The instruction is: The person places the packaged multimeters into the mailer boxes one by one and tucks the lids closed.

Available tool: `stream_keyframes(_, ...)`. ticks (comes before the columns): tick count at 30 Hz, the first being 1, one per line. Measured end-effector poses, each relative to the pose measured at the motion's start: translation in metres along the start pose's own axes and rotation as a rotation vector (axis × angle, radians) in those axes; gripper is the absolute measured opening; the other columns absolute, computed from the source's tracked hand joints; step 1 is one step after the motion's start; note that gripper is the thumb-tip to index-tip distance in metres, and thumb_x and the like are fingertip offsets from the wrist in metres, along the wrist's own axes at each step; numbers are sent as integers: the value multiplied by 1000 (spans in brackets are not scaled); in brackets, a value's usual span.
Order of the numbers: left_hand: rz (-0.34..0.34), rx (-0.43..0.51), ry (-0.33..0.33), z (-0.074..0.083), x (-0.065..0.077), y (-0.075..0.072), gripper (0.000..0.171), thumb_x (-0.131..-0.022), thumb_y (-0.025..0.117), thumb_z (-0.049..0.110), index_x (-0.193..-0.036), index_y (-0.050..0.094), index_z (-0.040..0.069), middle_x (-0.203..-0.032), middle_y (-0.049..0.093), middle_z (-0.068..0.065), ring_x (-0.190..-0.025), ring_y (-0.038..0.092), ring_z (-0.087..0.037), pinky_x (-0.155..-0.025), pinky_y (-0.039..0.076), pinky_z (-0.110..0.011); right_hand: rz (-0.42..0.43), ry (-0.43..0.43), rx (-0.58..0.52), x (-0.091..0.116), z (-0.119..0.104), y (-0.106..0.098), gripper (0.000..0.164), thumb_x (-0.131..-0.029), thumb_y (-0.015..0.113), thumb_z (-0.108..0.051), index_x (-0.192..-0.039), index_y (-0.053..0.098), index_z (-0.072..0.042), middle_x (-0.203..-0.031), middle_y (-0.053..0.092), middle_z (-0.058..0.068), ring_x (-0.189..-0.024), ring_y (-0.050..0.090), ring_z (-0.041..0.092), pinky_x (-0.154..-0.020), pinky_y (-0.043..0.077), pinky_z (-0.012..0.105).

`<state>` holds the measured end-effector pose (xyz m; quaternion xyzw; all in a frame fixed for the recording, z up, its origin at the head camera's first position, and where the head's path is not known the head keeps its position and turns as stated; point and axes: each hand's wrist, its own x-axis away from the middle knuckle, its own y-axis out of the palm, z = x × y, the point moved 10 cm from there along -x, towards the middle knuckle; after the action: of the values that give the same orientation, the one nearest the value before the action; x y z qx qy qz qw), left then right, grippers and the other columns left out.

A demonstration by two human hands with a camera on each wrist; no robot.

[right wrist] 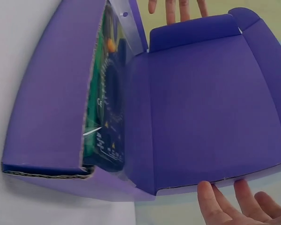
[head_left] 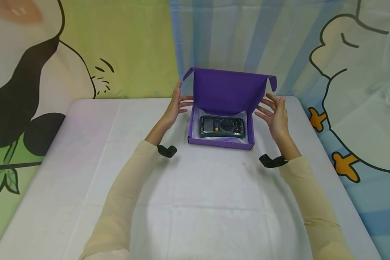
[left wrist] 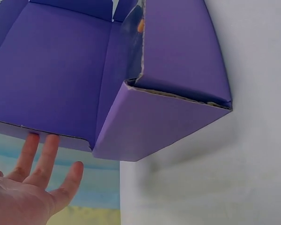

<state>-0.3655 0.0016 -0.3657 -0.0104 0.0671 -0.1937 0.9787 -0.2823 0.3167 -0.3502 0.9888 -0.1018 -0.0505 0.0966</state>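
Cartoon-printed cloth [head_left: 133,47] fills the background, with a large dark-and-pale figure at the left of the frame and a white one with orange feet at the right. Below it we see a table [head_left: 195,195] with a white covering, stretching down to the bottom edge.

Just above the centre of the frame sits a purple cardboard box [head_left: 219,144], its lid [head_left: 229,92] raised at the back and its small corner flaps bent forward. Inside the box's shallow tray lies a dark meter [head_left: 221,126] with a round dial, in clear plastic [head_left: 196,123], its long side running left to right.

Two hands frame the lid. We find the left hand [head_left: 174,107] just left of it, fingers extended and pointing inward; in the left wrist view, two fingertips [left wrist: 50,146] touch the lid's side edge while another finger stands apart from it. At the right of the lid, the right hand [head_left: 277,115] is relaxed, its fingers spread and slightly bent, and the right wrist view shows its fingertips against the opposite edge. Neither hand grasps anything: both are released, touching the lid only lightly.

So we place the meter between the hands and a little lower in the frame, apart from every finger. Beige sleeves [head_left: 126,195] enter from the lower left and lower right, with a black device [head_left: 167,151] worn at each wrist.
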Motion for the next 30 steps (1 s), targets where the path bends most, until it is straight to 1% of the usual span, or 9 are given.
stream_keyframes(7,-21,-31,62,0,5,4,70,-101,12,59,-158,3,20,-136,50,-27,-125,51,-42,-102,33,-61,-15,-74,6,10,-3,-2,60,-105,23,-46,-143,45,-7,-130,54,14,-114,60,31,-88,54,29)
stream_keyframes(10,-16,-47,91,-1,5,4,66,-103,13,54,-158,9,18,-133,52,-27,-124,52,-42,-97,37,-58,-1,-115,19,14,-5,-5,57,-106,23,-44,-141,47,-6,-127,56,15,-112,61,31,-86,54,27)
stream_keyframes(12,-15,-46,94,-3,6,5,66,-103,14,55,-158,11,18,-132,53,-27,-123,52,-42,-97,37,-58,10,-122,5,16,-4,-7,56,-106,22,-43,-138,49,-6,-125,57,14,-109,61,31,-85,54,27)
stream_keyframes(16,-14,-31,77,-8,8,6,78,-99,17,65,-157,15,12,-131,53,-28,-122,53,-43,-98,35,-64,11,-126,-18,20,0,-11,55,-107,22,-42,-133,53,-7,-120,60,12,-104,63,30,-84,55,28)
stream_keyframes(21,-33,-54,78,-7,11,1,72,-102,15,57,-155,19,8,-134,49,-30,-123,52,-44,-100,35,-63,-22,-129,-4,25,3,-14,54,-107,23,-43,-133,54,-8,-116,65,5,-102,65,24,-83,55,28)
stream_keyframes(24,-9,-59,118,7,15,-11,85,-96,23,71,-154,23,8,-136,46,-30,-124,51,-45,-101,37,-60,-31,-141,4,30,-1,-16,53,-107,28,-43,-136,51,-5,-118,64,6,-105,65,22,-85,54,28)
stream_keyframes(26,14,-49,160,22,19,-16,97,-88,33,79,-153,27,7,-136,46,-29,-124,51,-45,-100,40,-58,-24,-162,9,34,-9,-19,49,-106,35,-41,-137,49,-6,-122,61,9,-109,63,21,-86,54,28)
stream_keyframes(28,21,-47,202,41,22,-17,105,-81,42,83,-151,31,7,-134,47,-25,-123,51,-43,-99,43,-52,-11,-186,11,37,-21,-20,47,-103,44,-39,-138,49,-7,-127,58,11,-112,61,23,-88,54,28)
stream_keyframes(30,13,-63,247,59,26,-13,100,-81,50,79,-150,35,8,-134,48,-21,-123,52,-41,-95,46,-45,-15,-212,10,39,-35,-18,47,-100,50,-36,-139,48,-9,-131,54,13,-116,59,26,-90,53,28)
